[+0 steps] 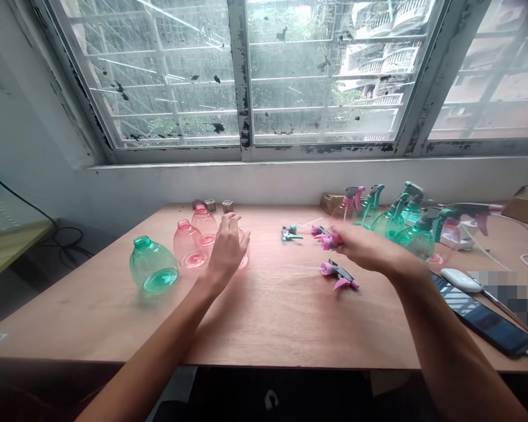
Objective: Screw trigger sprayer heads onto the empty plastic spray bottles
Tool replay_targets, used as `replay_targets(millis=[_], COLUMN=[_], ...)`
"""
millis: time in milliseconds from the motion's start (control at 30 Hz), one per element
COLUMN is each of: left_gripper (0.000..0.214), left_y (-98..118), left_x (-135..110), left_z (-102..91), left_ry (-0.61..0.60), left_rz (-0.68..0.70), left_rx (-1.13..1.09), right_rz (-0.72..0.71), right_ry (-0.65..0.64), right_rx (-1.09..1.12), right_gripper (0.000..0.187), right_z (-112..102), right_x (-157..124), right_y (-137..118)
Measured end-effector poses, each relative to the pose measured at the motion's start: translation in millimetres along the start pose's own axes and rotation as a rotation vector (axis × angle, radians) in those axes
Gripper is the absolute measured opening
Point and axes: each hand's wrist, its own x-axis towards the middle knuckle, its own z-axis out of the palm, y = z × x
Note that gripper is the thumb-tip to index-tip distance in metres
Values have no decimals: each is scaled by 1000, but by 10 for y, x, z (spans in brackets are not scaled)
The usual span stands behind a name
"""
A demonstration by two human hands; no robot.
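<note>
My left hand (226, 249) is around the upper part of a pink bottle (245, 259), which it mostly hides; the bottle stands on the table. My right hand (356, 241) pinches a pink-and-grey trigger sprayer head (330, 241), its fingertips partly hidden. Another pink sprayer head (319, 230) lies just behind that one, and a third pink-and-grey sprayer head (341, 274) lies nearer me. To their left is a green-and-grey sprayer head (290, 233). Left of my left hand are several open pink bottles (187, 245) and a green bottle (152, 266).
Several green spray bottles (416, 237) with heads fitted stand at the right, beside a pink spray bottle (347, 208). A phone (488, 316) and a white mouse-like object (461, 280) lie near my right forearm. A cardboard box (525, 204) sits at the far right.
</note>
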Motion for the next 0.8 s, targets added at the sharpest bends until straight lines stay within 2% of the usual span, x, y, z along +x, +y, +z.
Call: replay_targets(millis=[67,133,200,300,400,500,533,600,700,800], left_gripper=[64,74,78,70,77,70,67,63,67,71], left_y=[100,230,369,542,629,644,642,634,629,637], left_x=[-193,-409,-663,-1079,-1371,-1437,-1425,-1386,-1342,-1309], left_z=[-27,-67,-104,-136,-163,-211,-227,-252,-264,-267], left_ry=[-13,-63,-118,-152,-126,-62,-45,-43,-65,-103], left_rz=[-30,-46,-43,-15,53,229,281,338,351,355], left_rx=[-65,-127,-185,-264,-363,-216,-136,-1,98,189], right_rz=[36,86,128,147,86,60,54,31,4,18], right_ry=[16,66,277,621,776,925,950,917,816,802], right_rx=[-9,3,118,323,380,428,436,441,457,491], right_gripper=[18,19,14,7,12,14,16,19,21,22], right_z=[-95,-91,40,383,668,764,767,760,754,759], right_x=[-185,-417,-668,-1014,-1241,-1332,-1338,-1332,-1306,-1292], right_y=[-78,-177,-277,-354,-323,-271,-261,-250,-240,-232])
